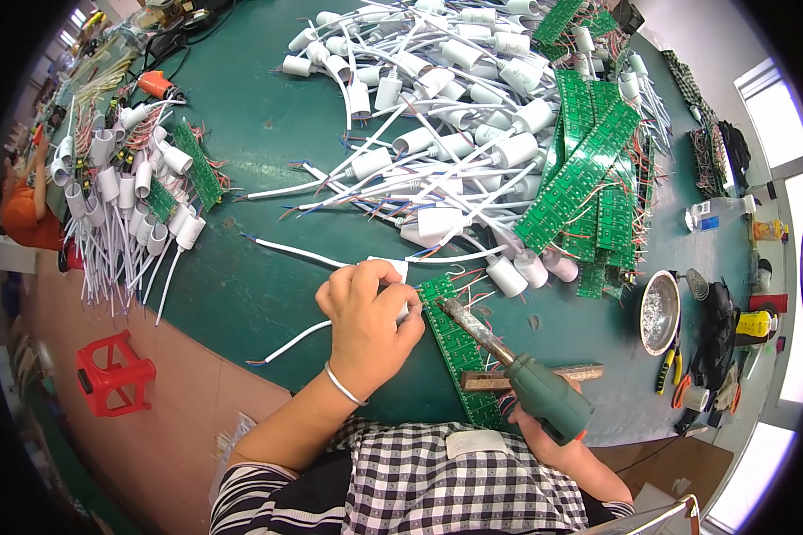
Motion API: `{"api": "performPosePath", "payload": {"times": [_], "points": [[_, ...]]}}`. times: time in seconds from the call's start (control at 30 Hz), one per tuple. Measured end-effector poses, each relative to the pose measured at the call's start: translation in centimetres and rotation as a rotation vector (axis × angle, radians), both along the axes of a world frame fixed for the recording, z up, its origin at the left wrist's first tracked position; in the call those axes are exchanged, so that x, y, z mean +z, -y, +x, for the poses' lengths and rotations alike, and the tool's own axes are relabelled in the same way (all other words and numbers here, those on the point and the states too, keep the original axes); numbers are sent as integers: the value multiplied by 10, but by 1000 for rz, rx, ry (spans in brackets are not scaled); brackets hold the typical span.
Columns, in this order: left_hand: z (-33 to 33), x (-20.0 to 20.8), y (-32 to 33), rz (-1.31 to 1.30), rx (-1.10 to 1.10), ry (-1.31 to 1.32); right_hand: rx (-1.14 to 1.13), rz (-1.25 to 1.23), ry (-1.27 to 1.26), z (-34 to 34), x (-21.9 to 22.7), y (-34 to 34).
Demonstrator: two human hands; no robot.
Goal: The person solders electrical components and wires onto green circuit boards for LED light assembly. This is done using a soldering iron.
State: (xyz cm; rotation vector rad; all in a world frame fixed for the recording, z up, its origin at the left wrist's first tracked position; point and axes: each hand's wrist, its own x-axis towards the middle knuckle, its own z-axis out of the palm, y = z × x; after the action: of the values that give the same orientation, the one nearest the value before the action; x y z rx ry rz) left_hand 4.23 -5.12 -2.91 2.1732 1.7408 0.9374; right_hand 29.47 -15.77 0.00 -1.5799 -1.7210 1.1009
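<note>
My left hand [366, 325] is closed round a white lamp socket [400, 266], mostly hidden by the fingers. It is close to the upper end of a long green circuit board strip [455, 343], which has thin red and white wires along its edge. My right hand [544, 439] grips a green soldering gun [549, 397] from below. The gun's dark metal tip reaches the strip's upper end, beside my left fingertips. Under the gun's barrel, a wooden bar [575, 373] lies across the strip. White cables [299, 339] with bared coloured ends lie left of my left hand.
A large heap of white corded sockets [455, 147] covers the far table, with stacked green boards [580, 169] on its right. More sockets [125, 187] hang over the left edge. A metal bowl [659, 312] and yellow-handled pliers [669, 367] lie right. A red stool [116, 373] stands on the floor.
</note>
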Motion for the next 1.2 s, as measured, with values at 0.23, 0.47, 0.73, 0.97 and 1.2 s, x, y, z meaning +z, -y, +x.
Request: {"api": "performPosePath", "payload": {"times": [0.23, 0.47, 0.73, 0.97, 1.2], "points": [[1, 3, 0, -6, -2, 1, -3, -33, 19, -1, -2, 1], [1, 2, 0, -9, 0, -4, 66, -15, 69, -2, -2, -3], [1, 1, 0, -9, -4, -14, -45, 64, 74, 6, -4, 4], [1, -2, 3, 18, -3, -27, 3, -33, -157, 11, 1, 9], [2, -5, -12, 75, -80, -39, -305, 41, -463, -3, 9, 14]]}}
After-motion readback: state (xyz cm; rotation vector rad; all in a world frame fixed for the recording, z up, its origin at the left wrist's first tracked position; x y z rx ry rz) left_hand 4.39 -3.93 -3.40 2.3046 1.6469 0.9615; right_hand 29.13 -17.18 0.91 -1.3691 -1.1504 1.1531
